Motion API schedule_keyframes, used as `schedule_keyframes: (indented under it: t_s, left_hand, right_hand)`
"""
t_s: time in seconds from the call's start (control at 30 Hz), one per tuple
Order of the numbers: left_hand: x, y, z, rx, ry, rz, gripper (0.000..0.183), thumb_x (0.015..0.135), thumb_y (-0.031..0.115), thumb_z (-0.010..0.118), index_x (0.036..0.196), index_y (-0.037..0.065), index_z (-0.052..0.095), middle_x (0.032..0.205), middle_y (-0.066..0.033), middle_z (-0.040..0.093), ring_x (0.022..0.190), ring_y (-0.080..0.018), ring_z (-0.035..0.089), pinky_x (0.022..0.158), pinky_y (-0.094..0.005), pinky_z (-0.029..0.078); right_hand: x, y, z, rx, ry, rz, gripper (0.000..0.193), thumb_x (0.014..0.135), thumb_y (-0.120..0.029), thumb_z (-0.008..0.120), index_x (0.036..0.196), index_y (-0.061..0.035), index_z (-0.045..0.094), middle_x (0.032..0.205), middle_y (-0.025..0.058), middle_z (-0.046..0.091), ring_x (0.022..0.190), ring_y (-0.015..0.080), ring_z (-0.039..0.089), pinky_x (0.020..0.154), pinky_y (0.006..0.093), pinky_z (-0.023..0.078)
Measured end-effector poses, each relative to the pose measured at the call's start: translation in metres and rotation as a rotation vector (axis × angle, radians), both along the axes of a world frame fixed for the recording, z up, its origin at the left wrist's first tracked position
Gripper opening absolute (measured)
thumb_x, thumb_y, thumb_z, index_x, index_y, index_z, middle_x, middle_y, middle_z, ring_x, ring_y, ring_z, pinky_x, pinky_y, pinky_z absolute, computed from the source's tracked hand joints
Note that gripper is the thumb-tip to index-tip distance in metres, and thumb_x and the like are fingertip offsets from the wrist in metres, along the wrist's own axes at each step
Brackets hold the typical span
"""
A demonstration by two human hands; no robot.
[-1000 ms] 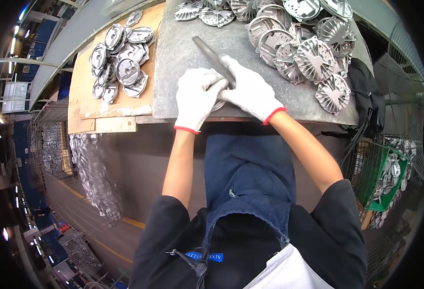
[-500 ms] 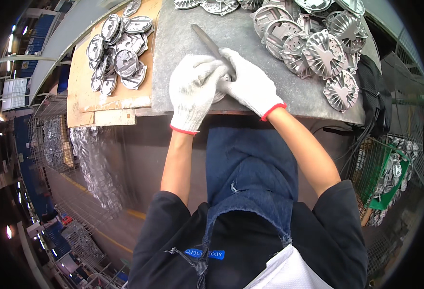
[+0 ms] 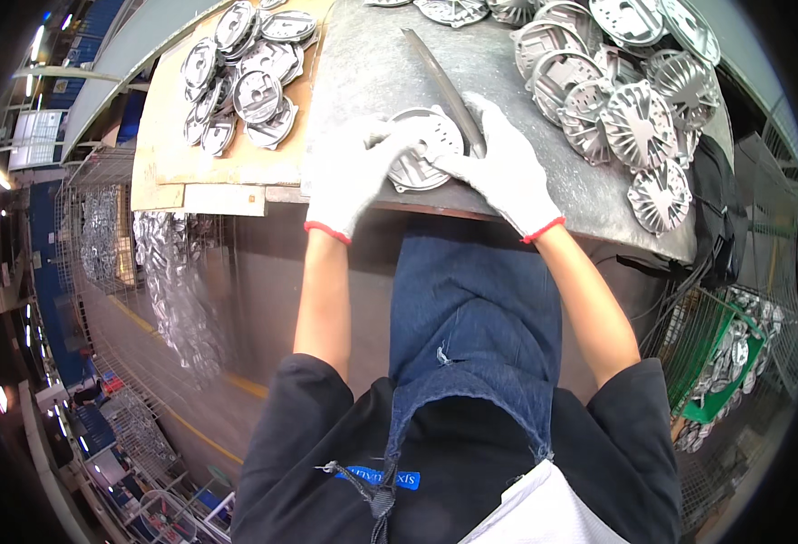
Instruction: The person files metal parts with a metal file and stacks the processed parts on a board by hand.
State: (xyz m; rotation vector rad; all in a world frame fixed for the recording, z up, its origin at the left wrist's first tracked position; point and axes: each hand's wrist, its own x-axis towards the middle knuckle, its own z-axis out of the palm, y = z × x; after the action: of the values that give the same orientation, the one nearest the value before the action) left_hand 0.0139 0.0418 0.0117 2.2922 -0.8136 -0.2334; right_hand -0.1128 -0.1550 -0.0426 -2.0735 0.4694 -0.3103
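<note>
- The hands, left [image 3: 355, 172] and right [image 3: 505, 168], wear white knit gloves with red cuff edges.
- The round cast-metal disc [image 3: 421, 159] at upper centre is dull silver-grey with paler raised ribs.
- The long flat metal file [image 3: 444, 86] is dark grey.
- The scuffed metal tabletop [image 3: 362, 72] is mottled grey.
- The flat cardboard sheet [image 3: 168, 136] at upper left is light tan.
- The heap of round ribbed castings [image 3: 634, 109] at upper right is bright silver.
- The denim apron [image 3: 476, 326] is mid blue, over a black top.
- The plastic crate [image 3: 725, 381] at right is green.
</note>
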Motion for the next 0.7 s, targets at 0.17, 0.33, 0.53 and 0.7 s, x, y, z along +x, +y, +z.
schedule_keyframes:
  t_s: [0.17, 0.33, 0.53, 0.7]
  left_hand:
    - [-0.002, 0.008, -0.005, -0.234, 0.377, 0.019, 0.034, 0.101, 0.036, 0.084, 0.114, 0.004, 0.089, 0.111, -0.0128, 0.086, 0.107, -0.0192, 0.079, 0.091, -0.0349, 0.060]
    - [0.046, 0.030, 0.026, -0.215, 0.243, 0.020, 0.040, 0.102, 0.038, 0.081, 0.120, 0.002, 0.088, 0.112, -0.0115, 0.088, 0.102, -0.0190, 0.080, 0.092, -0.0342, 0.061]
    - [0.132, 0.059, 0.074, -0.855, 0.227, 0.441, 0.033, 0.106, 0.028, 0.081, 0.128, 0.004, 0.083, 0.111, -0.0054, 0.081, 0.100, -0.0138, 0.072, 0.090, -0.0270, 0.058]
    - [0.098, 0.043, 0.037, -0.637, 0.174, 0.293, 0.028, 0.105, 0.023, 0.082, 0.123, 0.003, 0.086, 0.106, -0.0002, 0.080, 0.088, -0.0087, 0.066, 0.081, -0.0266, 0.054]
  right_hand:
    - [-0.001, -0.005, 0.004, 0.009, -0.011, 0.059, 0.094, 0.088, -0.044, 0.094, 0.164, -0.0061, 0.054, 0.145, 0.0234, 0.072, 0.127, 0.0388, 0.073, 0.110, 0.0455, 0.057]
    - [-0.002, 0.002, 0.002, 0.146, -0.102, -0.038, 0.084, 0.097, -0.032, 0.090, 0.166, -0.0024, 0.052, 0.148, 0.0230, 0.071, 0.122, 0.0305, 0.073, 0.108, 0.0413, 0.056]
    - [-0.006, 0.003, 0.008, 0.133, -0.039, -0.040, 0.068, 0.102, -0.028, 0.082, 0.160, -0.0018, 0.057, 0.134, 0.0205, 0.076, 0.111, 0.0282, 0.075, 0.101, 0.0397, 0.057]
    - [-0.016, 0.003, 0.036, -0.015, 0.021, -0.002, 0.048, 0.103, -0.032, 0.078, 0.142, -0.0064, 0.067, 0.112, 0.0205, 0.079, 0.101, 0.0387, 0.078, 0.091, 0.0479, 0.060]
